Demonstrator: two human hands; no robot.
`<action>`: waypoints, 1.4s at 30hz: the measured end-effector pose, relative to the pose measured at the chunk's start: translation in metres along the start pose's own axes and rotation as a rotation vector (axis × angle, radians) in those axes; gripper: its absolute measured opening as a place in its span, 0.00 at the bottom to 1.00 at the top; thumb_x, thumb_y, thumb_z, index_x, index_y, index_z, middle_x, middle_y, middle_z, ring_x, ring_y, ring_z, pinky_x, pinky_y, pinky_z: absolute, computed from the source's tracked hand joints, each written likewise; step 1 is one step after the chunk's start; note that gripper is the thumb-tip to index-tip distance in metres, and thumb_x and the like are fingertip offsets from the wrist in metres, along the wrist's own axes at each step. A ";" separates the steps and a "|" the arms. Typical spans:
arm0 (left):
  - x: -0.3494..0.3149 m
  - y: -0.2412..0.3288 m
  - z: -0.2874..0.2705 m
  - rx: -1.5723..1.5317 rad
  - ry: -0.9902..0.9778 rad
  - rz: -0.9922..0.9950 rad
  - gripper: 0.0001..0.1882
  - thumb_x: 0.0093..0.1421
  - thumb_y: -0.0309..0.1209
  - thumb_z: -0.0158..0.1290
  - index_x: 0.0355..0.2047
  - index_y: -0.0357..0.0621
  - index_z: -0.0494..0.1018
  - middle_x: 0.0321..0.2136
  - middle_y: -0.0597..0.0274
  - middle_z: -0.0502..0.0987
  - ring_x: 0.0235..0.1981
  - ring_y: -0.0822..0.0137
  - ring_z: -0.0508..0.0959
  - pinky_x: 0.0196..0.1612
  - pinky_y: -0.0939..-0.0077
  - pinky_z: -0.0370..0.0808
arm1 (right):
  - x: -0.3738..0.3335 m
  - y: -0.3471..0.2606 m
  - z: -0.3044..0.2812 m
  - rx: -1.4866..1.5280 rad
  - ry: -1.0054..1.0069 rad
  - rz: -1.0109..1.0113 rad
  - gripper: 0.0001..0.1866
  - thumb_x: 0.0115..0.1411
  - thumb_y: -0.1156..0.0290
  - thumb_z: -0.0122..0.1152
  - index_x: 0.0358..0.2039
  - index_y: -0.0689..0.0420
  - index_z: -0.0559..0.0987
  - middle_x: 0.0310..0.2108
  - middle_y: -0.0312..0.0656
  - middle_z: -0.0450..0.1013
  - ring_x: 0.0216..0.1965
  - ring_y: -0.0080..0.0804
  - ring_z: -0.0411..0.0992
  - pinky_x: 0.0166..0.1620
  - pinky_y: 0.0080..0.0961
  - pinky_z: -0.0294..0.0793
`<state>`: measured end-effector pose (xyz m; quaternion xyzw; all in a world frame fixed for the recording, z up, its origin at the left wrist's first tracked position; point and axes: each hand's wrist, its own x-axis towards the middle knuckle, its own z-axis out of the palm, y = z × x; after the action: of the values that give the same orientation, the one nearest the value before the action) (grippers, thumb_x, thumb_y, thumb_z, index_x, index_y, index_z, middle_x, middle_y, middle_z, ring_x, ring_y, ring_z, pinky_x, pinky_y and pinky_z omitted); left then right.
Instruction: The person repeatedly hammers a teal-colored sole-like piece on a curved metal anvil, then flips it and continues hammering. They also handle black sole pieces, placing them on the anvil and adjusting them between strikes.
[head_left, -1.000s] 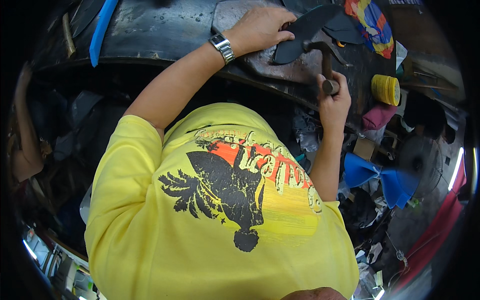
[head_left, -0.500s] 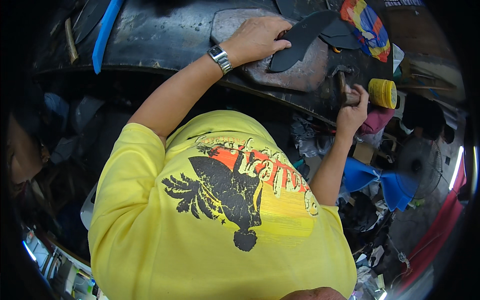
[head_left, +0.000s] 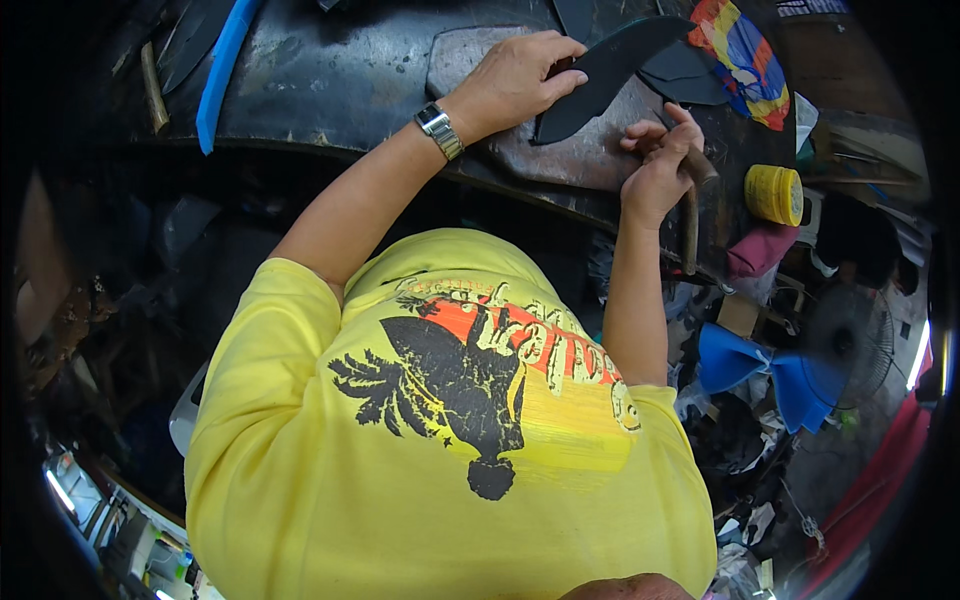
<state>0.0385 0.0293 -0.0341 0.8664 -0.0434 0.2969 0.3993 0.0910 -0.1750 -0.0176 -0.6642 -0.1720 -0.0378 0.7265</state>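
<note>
Head view, left hand [head_left: 515, 85] pressed flat on a curved black leather piece [head_left: 610, 70] upon the scuffed dark desk [head_left: 330, 90], right hand [head_left: 655, 175] gripped a brown-handled hammer [head_left: 692, 215] beside a yellow tape roll [head_left: 773, 194].

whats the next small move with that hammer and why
Probably bring the hammer down onto the dark curved piece. The left hand pins that piece flat on the worn grey slab, and the right hand holds the hammer raised just beside it.

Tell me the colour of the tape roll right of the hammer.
Yellow tape roll, clearest in the head view.
</note>
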 end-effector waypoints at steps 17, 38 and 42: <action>0.007 0.016 -0.008 -0.127 -0.020 -0.045 0.14 0.64 0.29 0.58 0.48 0.35 0.77 0.41 0.47 0.82 0.40 0.53 0.83 0.44 0.68 0.78 | -0.019 -0.009 0.005 -0.438 -0.073 -0.217 0.12 0.62 0.75 0.67 0.46 0.58 0.79 0.29 0.36 0.72 0.30 0.21 0.70 0.36 0.19 0.72; 0.133 -0.064 -0.165 0.024 0.152 -0.369 0.23 0.59 0.30 0.63 0.55 0.44 0.78 0.35 0.60 0.83 0.35 0.68 0.82 0.40 0.73 0.78 | -0.017 -0.002 0.002 -0.375 -0.095 -0.256 0.10 0.62 0.76 0.66 0.44 0.62 0.80 0.35 0.44 0.77 0.35 0.31 0.76 0.42 0.24 0.75; 0.130 -0.049 -0.146 0.870 0.230 0.186 0.21 0.53 0.28 0.63 0.50 0.47 0.79 0.48 0.55 0.75 0.51 0.47 0.74 0.54 0.57 0.74 | -0.016 -0.003 0.002 -0.365 -0.089 -0.267 0.10 0.61 0.77 0.66 0.43 0.61 0.80 0.35 0.43 0.78 0.35 0.30 0.77 0.42 0.23 0.75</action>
<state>0.0907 0.1884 0.0782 0.9073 0.0521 0.4162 -0.0280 0.0748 -0.1756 -0.0197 -0.7570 -0.2805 -0.1348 0.5746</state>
